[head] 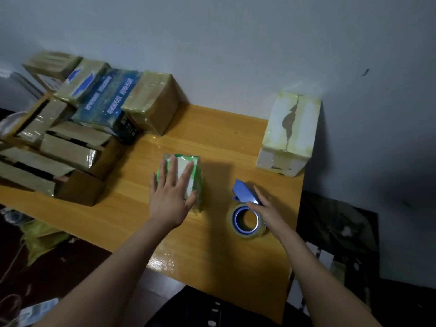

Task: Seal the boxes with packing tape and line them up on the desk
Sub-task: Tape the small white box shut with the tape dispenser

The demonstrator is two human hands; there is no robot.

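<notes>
Two hands are in view. The left hand point(173, 190) lies flat with fingers spread wide on top of one green box point(188, 175), which stands on the bench point(212, 138). The right hand point(264, 208) rests with straight fingers on one blue dispenser point(243, 191), its thumb at the one roll of tape point(236, 223). It clasps nothing that shows.

One white box point(289, 135) stands well beyond the right hand, against the wall point(236, 55) at the bench's right edge. Left of the left hand sits a heap point(77, 147) of at least seven boxes, too blurred for an exact count, some with flaps open.

The bench's right edge runs just right of the right hand. Bare wood lies between the hands, beyond them up to the wall, and on the near side toward the front edge.
</notes>
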